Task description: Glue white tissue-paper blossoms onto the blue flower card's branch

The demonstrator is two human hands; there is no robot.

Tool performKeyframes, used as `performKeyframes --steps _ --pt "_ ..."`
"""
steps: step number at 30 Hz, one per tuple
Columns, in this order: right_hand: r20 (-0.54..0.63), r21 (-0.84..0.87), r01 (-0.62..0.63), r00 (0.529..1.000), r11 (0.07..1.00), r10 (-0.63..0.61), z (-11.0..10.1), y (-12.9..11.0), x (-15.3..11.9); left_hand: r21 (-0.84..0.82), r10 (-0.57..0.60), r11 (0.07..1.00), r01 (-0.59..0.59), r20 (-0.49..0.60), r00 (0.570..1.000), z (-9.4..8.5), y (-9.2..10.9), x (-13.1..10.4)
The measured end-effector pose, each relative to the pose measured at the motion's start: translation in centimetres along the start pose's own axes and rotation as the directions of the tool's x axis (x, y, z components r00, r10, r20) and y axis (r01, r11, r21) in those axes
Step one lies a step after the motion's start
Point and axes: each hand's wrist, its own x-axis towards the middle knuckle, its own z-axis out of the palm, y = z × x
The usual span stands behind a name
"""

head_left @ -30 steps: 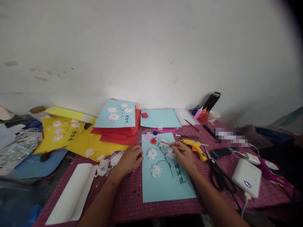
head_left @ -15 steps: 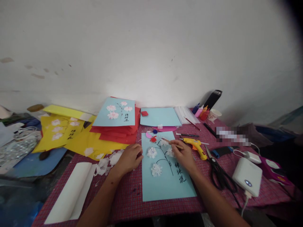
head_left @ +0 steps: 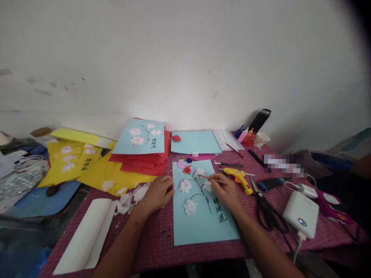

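Note:
Between finger and thumb, my right hand (head_left: 225,188) grips a thin paintbrush (head_left: 215,179) with a wooden handle. Its tip meets the upper white paper flower (head_left: 199,171) on a light blue sheet (head_left: 199,231). Other ruffled white flowers, such as the left one (head_left: 185,185) and the lower one (head_left: 190,207), carry small dark specks. Dark painted stems (head_left: 203,189) link them, beside black brush characters (head_left: 219,210). My right hand partly covers another flower. My left hand (head_left: 160,192) rests with curled fingers at the sheet's left edge, apparently holding nothing. Red, pink and dark blue paint patches (head_left: 187,169) lie at its top.
Right of the sheet lie a yellow glue gun (head_left: 237,177), black scissors (head_left: 268,210) and a white power bank (head_left: 301,214). Paint bottles (head_left: 245,135) and a black flask (head_left: 260,120) stand behind. A paper stack (head_left: 142,158), white scraps (head_left: 126,202) and a rolled white sheet (head_left: 87,235) are leftward.
The brush tip has shifted slightly down on the upper flower, its handle now flatter. My left hand stays in place. The whole view has moved a little.

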Motion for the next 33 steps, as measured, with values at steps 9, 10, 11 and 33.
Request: performKeyframes --steps 9,10,11,33 --pt "0.011 -0.006 0.006 1.0 1.0 -0.005 0.1 0.2 0.1 0.007 -0.021 1.0 0.021 0.019 1.0 -0.4 0.4 0.1" --pt "0.011 -0.008 0.001 1.0 1.0 -0.001 0.0 0.2 0.1 0.008 -0.021 1.0 0.021 0.019 1.0 -0.5 0.5 0.1" --pt "0.012 -0.011 -0.004 1.0 1.0 0.004 -0.1 0.2 0.1 0.008 -0.018 1.0 0.018 0.02 1.0 -0.5 0.5 0.1" --pt "-0.03 -0.037 -0.016 0.999 0.999 0.015 -0.7 1.0 0.0 0.0 0.002 1.0 -0.002 0.01 1.0 -0.3 0.3 0.1"
